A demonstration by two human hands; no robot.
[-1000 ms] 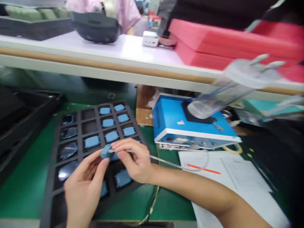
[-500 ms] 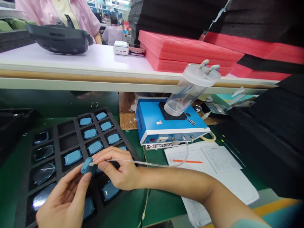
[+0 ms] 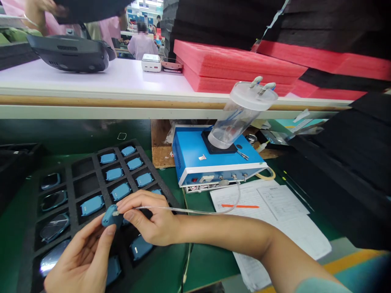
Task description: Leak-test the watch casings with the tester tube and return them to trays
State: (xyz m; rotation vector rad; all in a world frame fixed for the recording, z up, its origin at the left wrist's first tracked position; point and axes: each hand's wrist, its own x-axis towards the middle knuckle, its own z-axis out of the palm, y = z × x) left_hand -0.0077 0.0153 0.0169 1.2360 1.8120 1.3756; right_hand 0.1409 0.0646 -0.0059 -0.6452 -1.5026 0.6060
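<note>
My left hand point(image 3: 81, 260) pinches a small blue part point(image 3: 110, 217) between thumb and fingers above a black foam tray point(image 3: 71, 188). My right hand point(image 3: 149, 217) pinches the tip of a thin clear tube point(image 3: 189, 211) against that blue part. The tube curves right to a blue machine point(image 3: 210, 160). The tray's cells hold several blue parts point(image 3: 117, 173) on the right and glossy dark pieces point(image 3: 54, 199) on the left; a few cells are bare.
A clear canister point(image 3: 241, 112) leans on the blue machine. Papers point(image 3: 275, 215) lie to the right. Above runs a white shelf point(image 3: 122, 87) with a dark headset point(image 3: 69, 53), a white box point(image 3: 151, 63) and red foam sheets point(image 3: 232, 65). Black foam point(image 3: 345, 171) fills the right.
The view swung right and steadied. Both hands with the blue part and tube tip have drifted left and down in the picture; the grip is unchanged.
</note>
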